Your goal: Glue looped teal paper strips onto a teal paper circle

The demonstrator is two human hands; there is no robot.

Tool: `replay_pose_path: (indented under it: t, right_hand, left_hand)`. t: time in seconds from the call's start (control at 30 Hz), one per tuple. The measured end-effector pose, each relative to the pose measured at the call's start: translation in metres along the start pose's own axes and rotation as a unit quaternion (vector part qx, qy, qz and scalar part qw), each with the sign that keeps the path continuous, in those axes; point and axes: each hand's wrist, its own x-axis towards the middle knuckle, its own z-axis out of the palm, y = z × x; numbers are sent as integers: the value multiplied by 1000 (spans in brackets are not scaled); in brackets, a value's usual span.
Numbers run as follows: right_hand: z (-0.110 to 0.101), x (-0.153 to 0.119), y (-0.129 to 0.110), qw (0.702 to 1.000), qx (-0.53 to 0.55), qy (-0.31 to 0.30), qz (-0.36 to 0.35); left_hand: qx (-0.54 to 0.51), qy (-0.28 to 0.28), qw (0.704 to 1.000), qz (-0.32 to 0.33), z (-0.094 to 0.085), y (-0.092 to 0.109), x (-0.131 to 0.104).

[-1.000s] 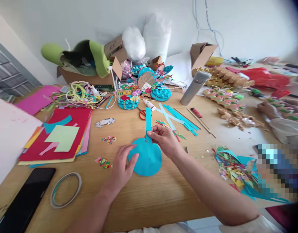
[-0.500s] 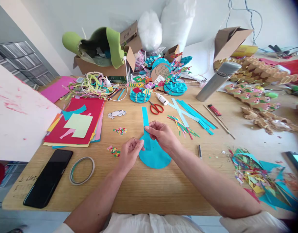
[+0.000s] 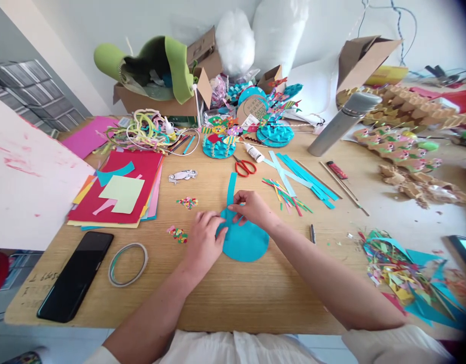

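A blue paper circle (image 3: 248, 245) lies flat on the table in front of me. A narrow blue paper strip (image 3: 231, 188) stretches over the circle's upper left edge and sticks out beyond it, away from me. My right hand (image 3: 252, 208) pinches this strip with thumb and forefinger near the circle's top edge. At the circle's left edge is my left hand (image 3: 207, 233), its fingers apart and their tips touching the paper. The strip's near end is partly covered by my fingers.
Red-handled scissors (image 3: 245, 167) and a white glue bottle (image 3: 253, 152) lie beyond the circle. More blue strips (image 3: 308, 177) are to the right. A tape roll (image 3: 128, 264), a phone (image 3: 76, 276) and stacked coloured paper (image 3: 115, 162) lie left. Paper scraps (image 3: 403, 273) are piled at right.
My left hand has loosened from a pinch and spread its fingers at the circle's edge. The strip's far end has shifted slightly right and nearer, with my right hand still pinching it.
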Motion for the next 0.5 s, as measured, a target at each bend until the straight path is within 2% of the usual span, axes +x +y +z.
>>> replay_pose_path:
  t: [0.1,0.23,0.37,0.5]
  right_hand:
    - [-1,3,3,1000,-11,-11,3]
    - [0,8,7,999,-35,-14,-3]
    - [4,6,4,990,-136,19,-29]
    - [-5,-1,-6,961,-240,105,-88]
  left_hand:
    - [34,-37,996,75,3,1,-2]
    - [52,-91,990,96,7,0,-4]
    - [68,-84,989,100,8,-2,-7]
    - [74,-49,989,121,14,-10,-8]
